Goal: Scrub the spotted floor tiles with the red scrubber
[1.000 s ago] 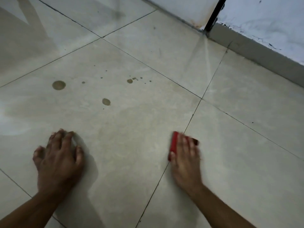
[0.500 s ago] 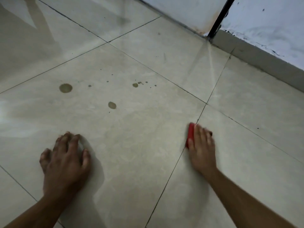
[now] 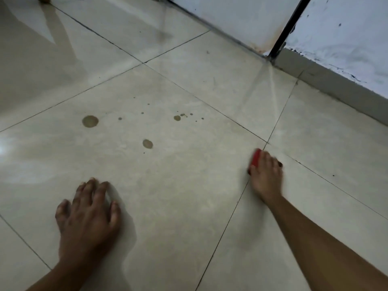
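Note:
My right hand (image 3: 265, 177) lies on top of the red scrubber (image 3: 256, 157) and presses it to the floor on a grout line; only the scrubber's left edge shows past my fingers. My left hand (image 3: 88, 211) rests on the beige tile, fingers spread. On that same large tile (image 3: 168, 185), farther away, are brown spots: a big round one (image 3: 90, 121), a smaller one (image 3: 147, 143) and a cluster of small drops (image 3: 180, 117). The scrubber sits to the right of the spots and apart from them.
A grey skirting (image 3: 346, 85) runs along the right under a white, scuffed wall (image 3: 346, 36). A black vertical bar (image 3: 287, 28) meets the floor at the corner next to a white panel (image 3: 231, 15). Tiled floor stretches to the left and back.
My right hand has slid the scrubber forward along the grout line, away from me. My left hand stays planted; the view has shifted slightly.

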